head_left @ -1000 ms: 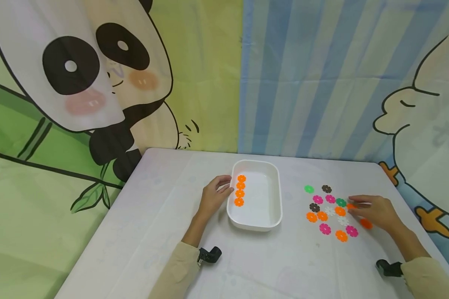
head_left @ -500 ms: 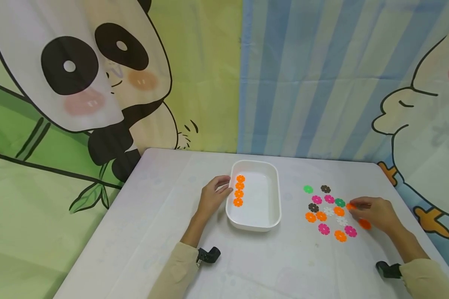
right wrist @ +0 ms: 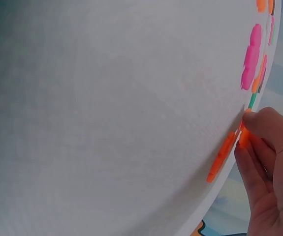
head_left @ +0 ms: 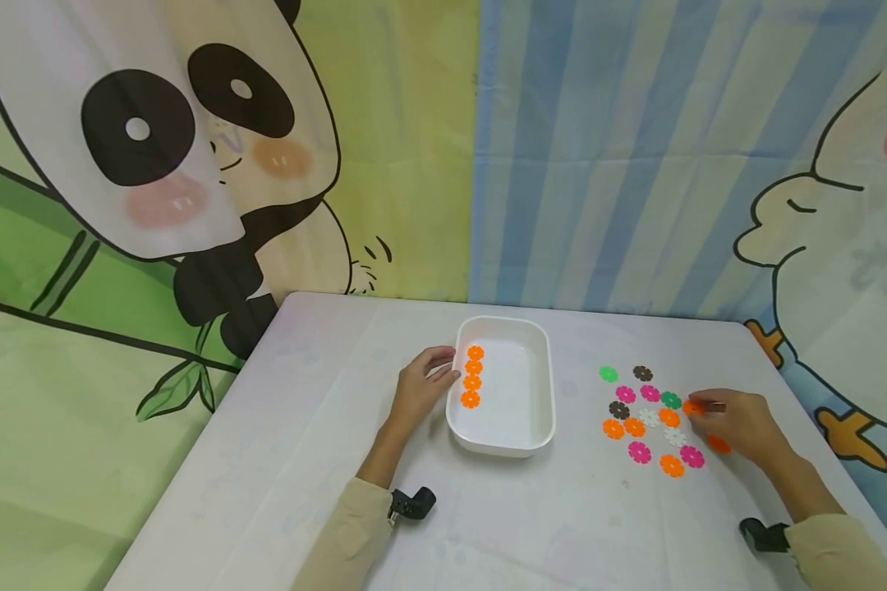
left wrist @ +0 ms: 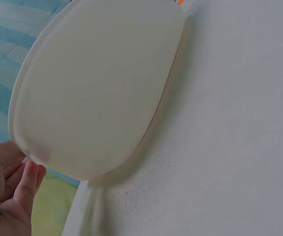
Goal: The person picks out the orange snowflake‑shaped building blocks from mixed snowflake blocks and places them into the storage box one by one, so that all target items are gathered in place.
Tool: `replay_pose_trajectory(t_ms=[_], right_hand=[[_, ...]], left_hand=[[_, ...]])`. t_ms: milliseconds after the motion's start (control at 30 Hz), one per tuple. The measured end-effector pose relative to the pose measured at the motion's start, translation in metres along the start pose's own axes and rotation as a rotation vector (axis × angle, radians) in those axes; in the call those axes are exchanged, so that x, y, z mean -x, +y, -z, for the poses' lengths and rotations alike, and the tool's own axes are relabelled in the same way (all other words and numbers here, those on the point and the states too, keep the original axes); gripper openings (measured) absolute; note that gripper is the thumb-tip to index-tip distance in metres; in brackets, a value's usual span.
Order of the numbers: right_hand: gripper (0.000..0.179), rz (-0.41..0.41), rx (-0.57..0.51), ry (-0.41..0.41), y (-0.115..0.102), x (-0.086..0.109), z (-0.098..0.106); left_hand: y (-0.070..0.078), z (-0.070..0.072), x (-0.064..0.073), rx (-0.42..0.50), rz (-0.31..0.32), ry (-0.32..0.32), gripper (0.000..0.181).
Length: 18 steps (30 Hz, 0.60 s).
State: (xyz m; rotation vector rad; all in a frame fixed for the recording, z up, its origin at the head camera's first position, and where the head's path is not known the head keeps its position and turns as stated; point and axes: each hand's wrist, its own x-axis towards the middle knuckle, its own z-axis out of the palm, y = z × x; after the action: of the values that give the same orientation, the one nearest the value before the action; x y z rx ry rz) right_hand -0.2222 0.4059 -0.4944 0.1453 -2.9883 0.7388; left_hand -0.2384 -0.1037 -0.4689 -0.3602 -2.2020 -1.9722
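Observation:
My left hand (head_left: 423,391) holds the left rim of a white plastic tray (head_left: 517,448), thumb and fingertips at its edge. In the left wrist view the hand (left wrist: 15,189) meets the tray's edge (left wrist: 92,93). Inside the tray, several orange flower-shaped discs (head_left: 474,367) lie in a row along the left side. Over on the right, my right hand (head_left: 739,423) pinches an orange flower-shaped disc (head_left: 691,407) between thumb and fingers. The right wrist view shows this disc (right wrist: 244,136) tilted in the fingertips, close over the table. Another orange disc (head_left: 719,444) lies beneath the hand.
Left of the right hand, several loose discs are spread on the white table (head_left: 584,525): orange (head_left: 672,466), pink (head_left: 639,452), white (head_left: 676,437), brown (head_left: 619,410) and green (head_left: 608,374). A printed curtain (head_left: 584,164) hangs behind the table's back edge.
My right fingers have drawn together on the orange disc, and more of it shows now. The left hand and the tray stay in place.

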Motion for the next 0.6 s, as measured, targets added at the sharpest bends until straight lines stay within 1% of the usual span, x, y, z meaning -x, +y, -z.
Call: replay_pose_trajectory(t_ms=[100, 233, 300, 367, 500, 600], right_hand=[[0.045, 0.032, 0.058, -0.011, 0.0012, 0.0, -0.0007], [0.051, 0.024, 0.101, -0.053, 0.0032, -0.0013, 0.001], [0.053, 0.016, 0.11, -0.059, 0.0041, -0.0014, 0.0011], [0.053, 0.021, 0.114, -0.049, 0.0057, -0.0015, 0.0011], [0.05, 0.038, 0.097, -0.004, 0.006, -0.0007, 0.0006], [0.052, 0.052, 0.078, 0.029, 0.0031, -0.0003, 0.0021]], left_hand=[[-0.0002, 0.001, 0.0, -0.007, 0.001, -0.009, 0.04], [0.0005, 0.0022, -0.0003, -0.011, 0.003, -0.022, 0.041], [0.001, 0.0025, -0.0006, -0.012, 0.007, -0.027, 0.041], [0.0013, 0.0025, -0.0006, -0.013, 0.011, -0.027, 0.041], [0.0015, 0.0019, -0.0007, -0.013, 0.016, -0.02, 0.041], [0.0014, 0.0018, -0.0003, -0.013, 0.01, -0.017, 0.041]])
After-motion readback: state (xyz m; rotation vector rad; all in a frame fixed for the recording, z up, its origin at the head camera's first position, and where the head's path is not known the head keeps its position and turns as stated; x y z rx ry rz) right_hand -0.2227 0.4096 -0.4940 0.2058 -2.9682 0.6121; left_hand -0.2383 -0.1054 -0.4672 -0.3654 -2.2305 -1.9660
